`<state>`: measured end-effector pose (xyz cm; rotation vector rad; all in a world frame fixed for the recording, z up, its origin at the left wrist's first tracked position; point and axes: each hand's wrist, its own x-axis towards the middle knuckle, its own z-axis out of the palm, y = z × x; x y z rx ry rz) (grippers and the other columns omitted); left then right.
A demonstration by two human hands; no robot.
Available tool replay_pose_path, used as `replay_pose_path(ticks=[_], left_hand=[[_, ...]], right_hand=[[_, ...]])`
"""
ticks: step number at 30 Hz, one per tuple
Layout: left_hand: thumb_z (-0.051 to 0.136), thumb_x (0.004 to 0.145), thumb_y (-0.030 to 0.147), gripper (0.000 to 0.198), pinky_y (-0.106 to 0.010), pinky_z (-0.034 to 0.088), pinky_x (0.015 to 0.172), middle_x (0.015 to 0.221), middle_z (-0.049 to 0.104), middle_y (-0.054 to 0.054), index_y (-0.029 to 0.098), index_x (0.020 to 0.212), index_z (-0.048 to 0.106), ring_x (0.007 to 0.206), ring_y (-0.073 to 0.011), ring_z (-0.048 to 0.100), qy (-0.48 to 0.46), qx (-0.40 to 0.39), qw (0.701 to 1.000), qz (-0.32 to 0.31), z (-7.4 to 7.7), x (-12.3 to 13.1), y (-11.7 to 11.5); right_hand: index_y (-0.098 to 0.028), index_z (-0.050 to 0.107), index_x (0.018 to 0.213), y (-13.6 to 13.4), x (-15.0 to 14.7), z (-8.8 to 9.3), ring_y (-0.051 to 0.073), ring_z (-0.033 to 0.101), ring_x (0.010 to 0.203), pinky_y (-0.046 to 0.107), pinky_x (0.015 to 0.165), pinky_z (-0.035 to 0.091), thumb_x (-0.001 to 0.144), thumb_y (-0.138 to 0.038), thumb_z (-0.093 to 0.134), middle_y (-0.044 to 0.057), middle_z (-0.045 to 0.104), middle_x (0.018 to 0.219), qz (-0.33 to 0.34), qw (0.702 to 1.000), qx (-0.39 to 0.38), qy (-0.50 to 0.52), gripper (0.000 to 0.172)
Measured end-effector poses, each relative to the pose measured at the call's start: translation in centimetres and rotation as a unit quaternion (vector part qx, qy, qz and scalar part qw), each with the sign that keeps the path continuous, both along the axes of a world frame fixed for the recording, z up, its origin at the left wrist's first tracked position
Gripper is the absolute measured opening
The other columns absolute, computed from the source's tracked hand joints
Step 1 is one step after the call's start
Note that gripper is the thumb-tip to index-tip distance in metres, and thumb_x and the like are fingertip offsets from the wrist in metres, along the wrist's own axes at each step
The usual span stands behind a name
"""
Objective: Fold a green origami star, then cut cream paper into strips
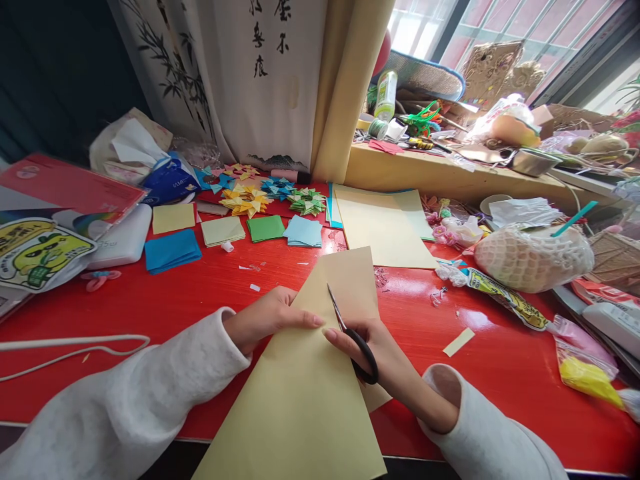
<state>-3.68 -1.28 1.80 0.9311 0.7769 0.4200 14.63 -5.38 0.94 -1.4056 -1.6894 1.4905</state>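
My left hand (pixel 278 316) pinches a large pale yellow sheet of paper (pixel 305 407) near its middle, thumb on top. Black-handled scissors (pixel 364 357) sit in my right hand (pixel 380 343), its fingers closed around the handle loops. One blade lies over the paper, pointing up and away from me; the other blade is hidden by the sheet. The right thumb rests close to the left thumb. Part of the paper stands up to the right of the blade, and its near end reaches past the table's front edge.
Small paper stacks in blue (pixel 173 251), green (pixel 265 229) and light blue (pixel 303 231) lie behind my hands, with folded paper stars (pixel 247 200) beyond. Large cream sheets (pixel 380 227) lie at the back. A paper strip (pixel 459 342) is to the right. A netted bundle (pixel 533 259) stands farther right.
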Motion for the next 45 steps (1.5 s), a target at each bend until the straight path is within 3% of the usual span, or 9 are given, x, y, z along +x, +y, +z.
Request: replay_pose_path(ticks=[7,14,23,32,45], left_hand=[[0.064,0.068,0.025,0.028,-0.033,0.049,0.070,0.086,0.068,-0.010,0.012,0.092,0.063,0.077,-0.0233,0.063,0.004,-0.002,1.000,-0.018,0.4,0.2,-0.3],[0.064,0.068,0.026,0.028,-0.034,0.049,0.069,0.087,0.067,-0.011,0.011,0.091,0.063,0.077,-0.0241,0.063,0.004,-0.001,1.000,-0.031,-0.3,0.2,-0.4],[0.064,0.068,0.024,0.023,-0.027,0.049,0.065,0.084,0.068,-0.009,0.011,0.088,0.065,0.074,-0.0195,0.063,-0.009,-0.015,0.999,-0.032,-0.6,0.5,-0.8],[0.064,0.069,0.024,0.020,-0.024,0.049,0.061,0.081,0.068,-0.007,0.012,0.085,0.065,0.069,-0.0161,0.063,-0.020,-0.017,0.999,-0.043,-0.7,0.6,-1.0],[0.065,0.067,0.022,0.022,-0.026,0.048,0.066,0.086,0.068,-0.008,0.012,0.087,0.065,0.072,-0.0172,0.063,-0.005,-0.044,0.998,-0.050,-0.7,0.8,-1.2]], right_hand=[[-0.017,0.037,0.055,0.1,0.1,-0.3,0.005,0.027,0.046,0.020,0.040,0.019,0.074,-0.043,0.052,-0.005,0.026,0.053,-0.003,1.000,0.000,0.006,0.036],[-0.017,0.035,0.054,0.0,-0.1,-0.1,0.005,0.031,0.042,0.018,0.038,0.022,0.073,-0.041,0.055,-0.006,0.027,0.049,-0.022,0.999,-0.015,0.041,0.036],[-0.016,0.040,0.058,0.0,-0.2,-0.3,0.005,0.026,0.046,0.019,0.040,0.021,0.075,-0.040,0.053,-0.005,0.028,0.053,-0.013,0.999,-0.006,0.039,0.032],[-0.018,0.032,0.055,0.2,-0.2,-0.5,0.006,0.021,0.048,0.020,0.041,0.017,0.075,-0.040,0.053,-0.006,0.021,0.054,-0.022,0.999,0.009,0.036,0.036],[-0.018,0.030,0.055,0.2,-0.1,-0.7,0.006,0.021,0.048,0.021,0.042,0.016,0.075,-0.044,0.051,-0.006,0.021,0.054,-0.026,0.999,0.023,0.036,0.039]])
